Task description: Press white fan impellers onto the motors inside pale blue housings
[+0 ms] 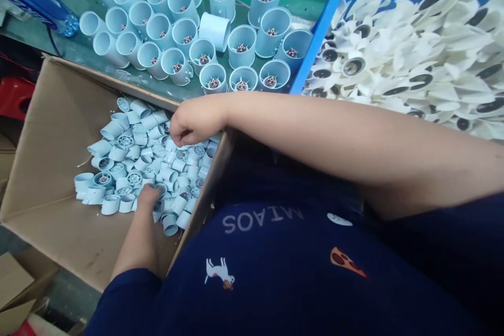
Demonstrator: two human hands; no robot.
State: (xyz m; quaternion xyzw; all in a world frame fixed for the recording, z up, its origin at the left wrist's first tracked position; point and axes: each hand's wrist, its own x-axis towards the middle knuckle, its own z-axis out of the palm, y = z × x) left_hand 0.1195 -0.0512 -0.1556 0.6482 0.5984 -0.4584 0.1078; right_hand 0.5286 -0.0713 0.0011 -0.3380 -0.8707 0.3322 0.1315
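Observation:
Deep in a cardboard box (51,168) lies a heap of light blue plastic motor housings (137,152), jumbled at all angles. My left hand (148,197) reaches down into this heap, its fingers closed at the rim of one housing (160,189); most of the fingers are hidden. Over the far right part of the box hangs my right hand (199,119), with fingers curled inward. What it holds, if anything, is out of sight. Behind it, on the green bench, stand rows of upright housings (241,46) with small motors inside, and one housing (214,31) lies on its side.
A blue crate (321,26) full of white fan blades (378,52) with dark hubs stands at the right, beyond my right forearm. A blue bottle (39,0) lies at the far left of the bench. Another open cardboard box (16,278) is at the lower left.

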